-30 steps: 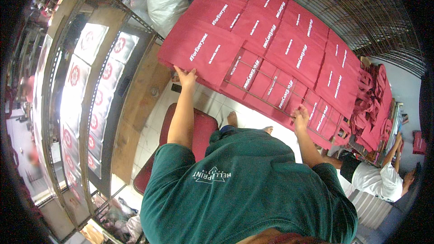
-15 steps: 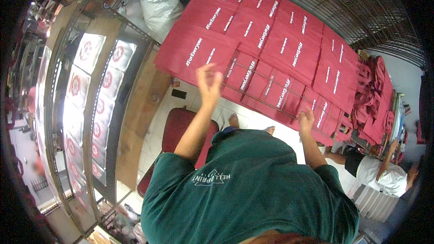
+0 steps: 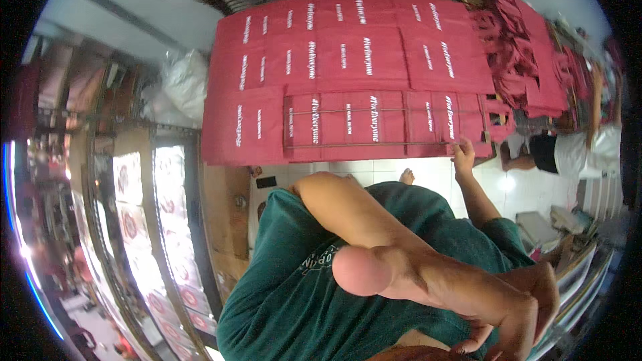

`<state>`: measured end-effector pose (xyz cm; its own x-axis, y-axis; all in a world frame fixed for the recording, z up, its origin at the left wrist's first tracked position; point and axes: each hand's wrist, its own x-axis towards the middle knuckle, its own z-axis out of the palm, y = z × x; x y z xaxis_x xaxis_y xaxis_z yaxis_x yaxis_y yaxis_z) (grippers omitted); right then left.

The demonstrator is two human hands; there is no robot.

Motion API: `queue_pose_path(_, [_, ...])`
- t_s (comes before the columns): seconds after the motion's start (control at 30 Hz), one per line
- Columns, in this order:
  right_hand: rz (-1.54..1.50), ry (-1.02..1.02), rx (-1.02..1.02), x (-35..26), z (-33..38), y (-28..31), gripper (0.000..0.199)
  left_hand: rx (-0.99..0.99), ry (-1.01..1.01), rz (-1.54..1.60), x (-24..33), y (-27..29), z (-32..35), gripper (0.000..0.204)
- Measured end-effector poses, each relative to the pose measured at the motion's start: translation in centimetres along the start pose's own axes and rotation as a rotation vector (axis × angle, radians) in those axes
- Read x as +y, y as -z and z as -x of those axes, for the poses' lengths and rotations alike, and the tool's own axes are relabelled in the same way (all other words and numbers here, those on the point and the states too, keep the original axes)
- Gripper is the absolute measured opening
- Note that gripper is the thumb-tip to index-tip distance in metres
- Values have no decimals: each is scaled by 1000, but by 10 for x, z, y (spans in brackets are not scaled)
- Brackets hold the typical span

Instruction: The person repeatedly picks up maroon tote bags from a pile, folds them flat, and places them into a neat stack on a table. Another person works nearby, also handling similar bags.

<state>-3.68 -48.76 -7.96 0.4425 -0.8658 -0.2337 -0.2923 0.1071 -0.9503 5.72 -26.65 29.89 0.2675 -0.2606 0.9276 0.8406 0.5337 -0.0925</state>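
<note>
- Because the red fabric bags [image 3: 331,70] lie flat in rows in front of the body, I have their near edge within reach; thin rods of a wire frame [image 3: 341,145] run across the front row, to the right of the front-left bag [image 3: 249,142].
- I see my right hand [image 3: 463,157] at the frame's near edge, toward its right end, fingers bent against it; from here I cannot tell whether they close round a rod or only rest there.
- My left hand [image 3: 461,284] is well apart from the bags, large and near the lens, in front of the green shirt [image 3: 287,274]. Its fingers curl; I see nothing in them, but cannot tell whether they grip something hidden.
- I judge each bag light, thin and limp: the heap of red fabric [image 3: 521,47] at the right end creases freely, so one lifted corner would probably sag.
- The cloth looks matt, so I expect little slipping, though layers may drag on each other. I would keep fingers off the white print [image 3: 311,60], as I cannot tell if it is dry.
- The frame looks stiff but slender. I would hold it at two spread points along the near rod; for a bag, I would pinch two plain corners.
</note>
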Motion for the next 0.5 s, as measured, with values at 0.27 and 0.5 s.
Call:
queue_pose_path(0.27, [-371, 186, 356, 31, -77, 122, 27, 24, 256, 198, -90, 30, -5, 109])
queue_pose_path(0.5, [-816, -1, 511, -48, -199, 273, 50, 50, 380, 262, -161, 70, -12, 98])
